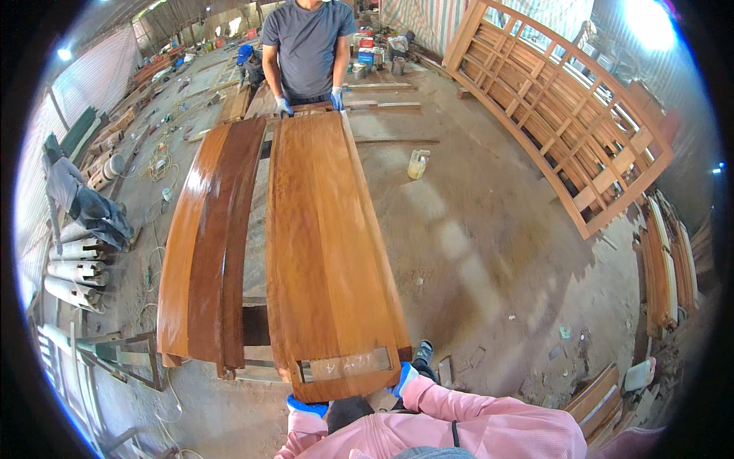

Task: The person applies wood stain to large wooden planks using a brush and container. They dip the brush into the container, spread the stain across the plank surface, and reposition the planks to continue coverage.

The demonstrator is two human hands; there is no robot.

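Basically, L hand (307, 405) & R hand (405, 378), grip holding wood panel (329, 229) at near end; jug (417, 164) on flr (489, 252), yellowish inside.

Bright in here, blown out white around the far-right light (650, 24), glinting hard off the left panel (212, 245), softer on the middle panel (329, 237), throwing pale patches across the floor (497, 252), bowing and blackening at the edges.

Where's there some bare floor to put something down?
The widest bare patch is the brown floor between the long orange-brown wooden panel and the big brown wooden lattice frame, nearer than the small yellowish plastic container. It's crowded along the left, around the dirty-white cylinders and heaped dark-blue cloth.
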